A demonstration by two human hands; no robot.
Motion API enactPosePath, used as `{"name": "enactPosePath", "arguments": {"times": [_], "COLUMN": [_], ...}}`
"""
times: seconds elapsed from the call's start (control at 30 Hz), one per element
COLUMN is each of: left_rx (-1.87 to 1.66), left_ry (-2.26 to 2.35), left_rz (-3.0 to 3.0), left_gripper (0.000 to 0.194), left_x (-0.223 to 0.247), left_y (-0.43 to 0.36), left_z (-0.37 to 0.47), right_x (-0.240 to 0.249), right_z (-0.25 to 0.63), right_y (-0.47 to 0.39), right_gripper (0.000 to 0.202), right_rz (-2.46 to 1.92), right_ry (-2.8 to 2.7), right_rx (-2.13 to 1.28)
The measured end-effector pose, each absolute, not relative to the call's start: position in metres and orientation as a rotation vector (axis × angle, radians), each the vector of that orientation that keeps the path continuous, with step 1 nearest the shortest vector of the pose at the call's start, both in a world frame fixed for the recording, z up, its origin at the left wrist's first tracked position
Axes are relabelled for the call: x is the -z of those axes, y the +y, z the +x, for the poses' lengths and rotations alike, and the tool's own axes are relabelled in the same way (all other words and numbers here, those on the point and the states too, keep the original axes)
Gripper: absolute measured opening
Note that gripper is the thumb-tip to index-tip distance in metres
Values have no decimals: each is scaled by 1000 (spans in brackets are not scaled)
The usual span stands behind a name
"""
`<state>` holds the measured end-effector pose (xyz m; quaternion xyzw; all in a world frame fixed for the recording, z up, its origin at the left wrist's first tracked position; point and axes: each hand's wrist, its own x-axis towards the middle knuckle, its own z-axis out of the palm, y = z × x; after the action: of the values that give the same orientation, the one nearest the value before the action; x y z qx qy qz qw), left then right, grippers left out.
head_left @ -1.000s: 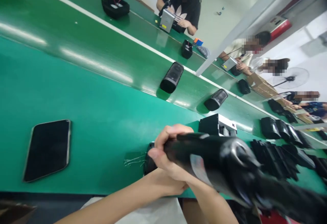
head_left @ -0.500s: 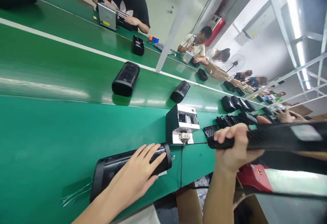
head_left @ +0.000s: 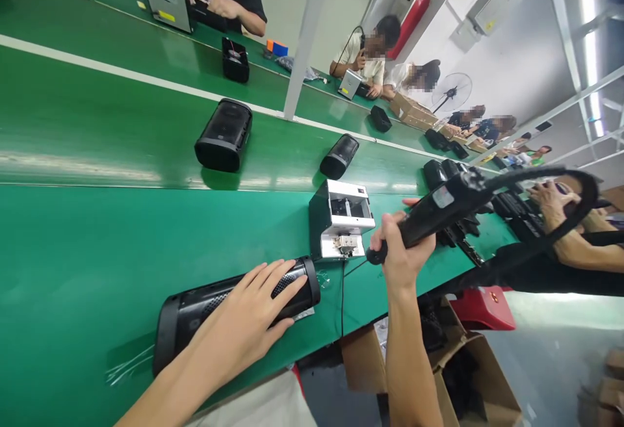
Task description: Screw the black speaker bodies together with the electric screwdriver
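Fingers of my left hand (head_left: 244,323) lie spread flat on the black speaker (head_left: 195,310) on the near green bench (head_left: 97,245); my right hand (head_left: 402,255) grips a corded screwdriver (head_left: 439,209), right of it.

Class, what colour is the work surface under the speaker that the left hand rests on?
Green work surface, seen in the head view, under the black speaker and left hand.

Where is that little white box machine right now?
In the head view, the white machine sits mid-frame on the green bench, just beyond the black speaker and beside the right hand.
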<state>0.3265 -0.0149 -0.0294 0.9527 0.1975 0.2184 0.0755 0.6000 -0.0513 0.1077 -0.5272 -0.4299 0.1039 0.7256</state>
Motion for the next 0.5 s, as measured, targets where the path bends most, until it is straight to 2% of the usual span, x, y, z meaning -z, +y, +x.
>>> {"name": "enactPosePath", "arguments": {"times": [0.27, 0.5], "left_rx": [-619, -718], "left_ry": [575, 562], "left_rz": [2917, 2900], "left_gripper": [60, 54], "left_x": [23, 25], "left_y": [-16, -15], "left_z": [326, 327], "right_x": [-143, -144], "right_z": [533, 520], "right_y": [-131, -135], "right_gripper": [38, 40], "right_rz": [-994, -981], "right_ry": [-883, -1143], "right_rx": [-201, -293]}}
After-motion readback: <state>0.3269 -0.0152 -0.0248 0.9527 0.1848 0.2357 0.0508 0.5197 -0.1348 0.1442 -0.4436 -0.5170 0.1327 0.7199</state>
